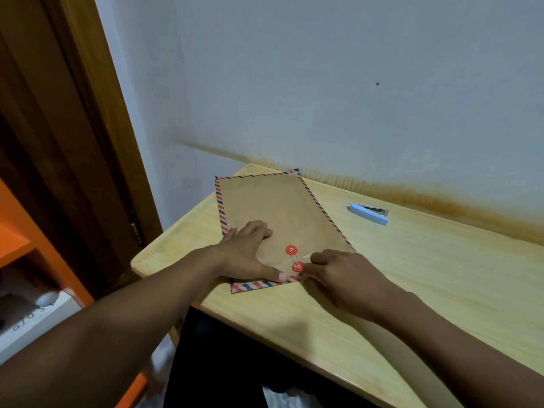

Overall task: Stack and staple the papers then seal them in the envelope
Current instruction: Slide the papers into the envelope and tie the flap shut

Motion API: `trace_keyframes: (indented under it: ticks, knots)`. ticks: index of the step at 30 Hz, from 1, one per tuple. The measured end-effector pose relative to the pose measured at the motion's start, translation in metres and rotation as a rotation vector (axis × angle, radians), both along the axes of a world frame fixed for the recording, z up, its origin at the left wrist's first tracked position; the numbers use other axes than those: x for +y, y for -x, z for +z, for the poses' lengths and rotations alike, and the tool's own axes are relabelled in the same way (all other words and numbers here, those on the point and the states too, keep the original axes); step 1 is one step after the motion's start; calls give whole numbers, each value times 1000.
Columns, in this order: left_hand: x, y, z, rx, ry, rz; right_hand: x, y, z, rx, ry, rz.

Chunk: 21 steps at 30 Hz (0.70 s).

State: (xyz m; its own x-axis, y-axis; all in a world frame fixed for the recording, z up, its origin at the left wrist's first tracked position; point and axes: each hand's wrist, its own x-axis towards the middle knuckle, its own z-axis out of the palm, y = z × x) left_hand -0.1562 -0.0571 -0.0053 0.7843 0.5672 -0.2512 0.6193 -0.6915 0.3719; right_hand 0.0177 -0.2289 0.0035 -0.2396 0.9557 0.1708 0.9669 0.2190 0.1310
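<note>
I've got the left hand (250, 254) flat on the envelope (273, 201), fingers straight. Right hand (341, 278) pinches the string (294, 258) by the lower button (298, 266); stapler (369, 212) sits well apart.

Envelope (273, 207) – kraft brown, red-and-blue striped border, lying flat on the surface (412, 275), long axis angled away toward the wall, far corner at the surface's back edge. Flap end faces near, flap folded down. Two red round buttons – upper (291, 250), lower (298, 266) – with thin white string (294, 258) running between them. Left hand (250, 251) presses flat on the flap area; right hand (344, 278) pinches the string at the lower button. Stapler (369, 212): light blue, closed, lying well apart to the right, near the wall. Papers not visible.
</note>
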Motion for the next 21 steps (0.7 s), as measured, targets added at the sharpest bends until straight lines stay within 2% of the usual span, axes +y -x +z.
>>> trace_keyframes:
  ticks: [5, 14, 18, 21]
  knots:
    - [-1, 1, -3, -9, 0, 1, 13, 15, 12, 111, 100, 10]
    - [2, 4, -9, -37, 15, -28, 61, 12, 20, 60, 226, -12]
    - [2, 4, -10, -52, 14, -20, 82, 1, 24, 181, 269, -86]
    - [3, 3, -12, -52, -5, -21, 94, -6, 25, 373, 309, -139]
